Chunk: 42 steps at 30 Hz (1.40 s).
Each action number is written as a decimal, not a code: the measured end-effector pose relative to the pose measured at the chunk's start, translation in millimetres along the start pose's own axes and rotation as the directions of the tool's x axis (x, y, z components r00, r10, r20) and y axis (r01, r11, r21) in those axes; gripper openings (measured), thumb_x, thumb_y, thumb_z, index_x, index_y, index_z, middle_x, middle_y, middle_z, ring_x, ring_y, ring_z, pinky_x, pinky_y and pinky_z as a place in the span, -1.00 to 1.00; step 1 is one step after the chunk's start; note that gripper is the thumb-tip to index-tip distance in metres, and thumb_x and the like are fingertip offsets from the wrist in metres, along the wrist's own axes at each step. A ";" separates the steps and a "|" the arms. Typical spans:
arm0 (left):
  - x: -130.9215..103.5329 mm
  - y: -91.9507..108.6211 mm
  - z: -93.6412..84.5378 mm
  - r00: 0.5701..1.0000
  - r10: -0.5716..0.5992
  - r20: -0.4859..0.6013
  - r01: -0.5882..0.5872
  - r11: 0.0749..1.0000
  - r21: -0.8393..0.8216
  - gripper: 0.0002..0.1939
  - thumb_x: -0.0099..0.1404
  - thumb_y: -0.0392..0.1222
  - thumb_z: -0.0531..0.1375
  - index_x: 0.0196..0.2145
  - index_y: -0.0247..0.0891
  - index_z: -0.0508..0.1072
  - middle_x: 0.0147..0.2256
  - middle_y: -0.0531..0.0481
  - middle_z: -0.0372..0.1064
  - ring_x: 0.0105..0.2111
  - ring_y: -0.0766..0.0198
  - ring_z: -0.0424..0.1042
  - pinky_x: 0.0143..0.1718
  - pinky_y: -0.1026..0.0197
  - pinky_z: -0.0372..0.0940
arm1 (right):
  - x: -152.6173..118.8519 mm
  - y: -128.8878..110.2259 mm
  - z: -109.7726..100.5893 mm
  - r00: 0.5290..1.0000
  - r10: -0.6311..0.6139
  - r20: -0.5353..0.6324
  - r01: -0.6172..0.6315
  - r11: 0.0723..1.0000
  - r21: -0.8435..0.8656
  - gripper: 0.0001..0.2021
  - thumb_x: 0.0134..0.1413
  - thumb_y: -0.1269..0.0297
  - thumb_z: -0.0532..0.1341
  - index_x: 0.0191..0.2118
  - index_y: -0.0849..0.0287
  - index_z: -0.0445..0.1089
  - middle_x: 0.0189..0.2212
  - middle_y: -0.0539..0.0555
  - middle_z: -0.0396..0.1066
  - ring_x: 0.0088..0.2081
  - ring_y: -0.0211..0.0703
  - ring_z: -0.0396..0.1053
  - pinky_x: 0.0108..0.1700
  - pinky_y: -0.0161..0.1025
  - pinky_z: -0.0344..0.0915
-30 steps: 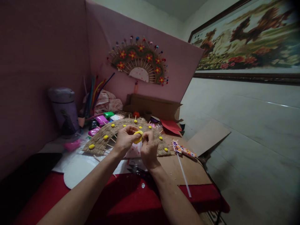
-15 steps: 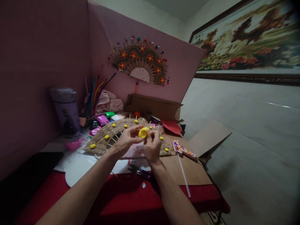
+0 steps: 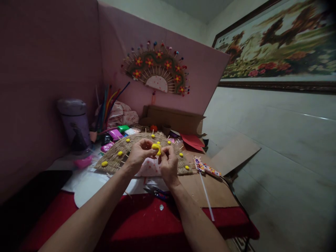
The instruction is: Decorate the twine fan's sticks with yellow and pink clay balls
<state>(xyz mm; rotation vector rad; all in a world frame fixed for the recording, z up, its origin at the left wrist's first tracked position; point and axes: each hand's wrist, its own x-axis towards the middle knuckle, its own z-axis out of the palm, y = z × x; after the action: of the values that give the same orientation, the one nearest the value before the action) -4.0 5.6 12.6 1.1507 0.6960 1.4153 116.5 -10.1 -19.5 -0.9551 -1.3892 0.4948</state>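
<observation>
Head view: yellow clay [image 3: 156, 148] was between the two hands, right at the fingertips, raised in front of the woven fan [image 3: 111, 161]. Left hand [image 3: 140, 154] pinched its left side, thumb against fingers. Right hand [image 3: 169, 163] pinched its lower right edge, fingers curled in. Fan lay behind the hands, yellow dots [image 3: 120, 153] along its band. Scissors [image 3: 158, 193] lay nearer the body, just left of the right wrist.
</observation>
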 end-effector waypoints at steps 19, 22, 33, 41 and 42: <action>3.4 -18.7 -1.7 0.995 0.013 -0.098 -0.001 0.993 0.119 -0.69 -0.25 -0.31 0.34 -0.53 -0.29 0.29 -0.57 0.13 0.31 -0.55 0.39 0.31 -0.48 0.32 0.24 | -3.6 -6.8 3.4 0.996 0.014 -0.088 -0.031 0.980 -0.194 -0.91 0.09 0.32 0.07 -0.42 0.13 0.18 -0.57 -0.06 0.24 -0.50 -0.23 0.23 -0.43 -0.30 0.14; 1.7 -13.2 -0.3 0.999 -0.045 -0.015 0.045 0.999 0.018 -0.63 -0.25 -0.26 0.39 -0.43 -0.35 0.39 -0.48 0.02 0.43 -0.44 0.32 0.42 -0.35 0.25 0.32 | 1.4 -1.3 1.6 0.989 0.071 -0.131 -0.083 0.993 -0.084 -0.91 0.09 0.29 0.08 -0.41 0.13 0.17 -0.61 -0.10 0.20 -0.56 -0.27 0.21 -0.49 -0.33 0.14; -3.1 -7.5 9.6 0.995 0.069 -0.071 -0.056 0.984 0.170 -0.65 -0.11 -0.05 0.38 -0.49 -0.35 0.40 -0.58 0.05 0.37 -0.58 0.34 0.37 -0.57 0.27 0.32 | 7.7 0.6 1.6 0.976 0.154 -0.151 -0.123 0.973 0.195 -0.85 0.10 0.21 0.11 -0.39 0.14 0.15 -0.64 -0.15 0.19 -0.66 -0.36 0.21 -0.58 -0.38 0.19; -3.8 -5.5 11.9 0.984 0.139 -0.114 -0.117 0.975 0.188 -0.93 -0.09 -0.33 0.20 -0.53 -0.33 0.39 -0.62 0.10 0.34 -0.64 0.38 0.33 -0.58 0.29 0.30 | 5.2 1.3 2.6 0.987 0.115 -0.111 -0.096 0.982 0.162 -0.87 0.15 0.22 0.07 -0.36 0.12 0.13 -0.62 -0.14 0.21 -0.63 -0.33 0.24 -0.54 -0.36 0.23; -4.0 -5.0 12.1 0.983 0.142 -0.120 -0.119 0.975 0.185 -0.93 -0.09 -0.33 0.19 -0.53 -0.34 0.40 -0.61 0.09 0.35 -0.63 0.38 0.33 -0.57 0.29 0.30 | 5.3 1.2 2.7 0.987 0.121 -0.104 -0.101 0.979 0.179 -0.87 0.16 0.22 0.06 -0.36 0.12 0.12 -0.62 -0.14 0.21 -0.64 -0.33 0.24 -0.54 -0.35 0.23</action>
<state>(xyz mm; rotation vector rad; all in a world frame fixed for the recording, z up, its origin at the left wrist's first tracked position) 8.6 0.4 11.3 1.2684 0.8674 1.5765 115.0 -4.5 -17.6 -0.9077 -1.1737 0.6252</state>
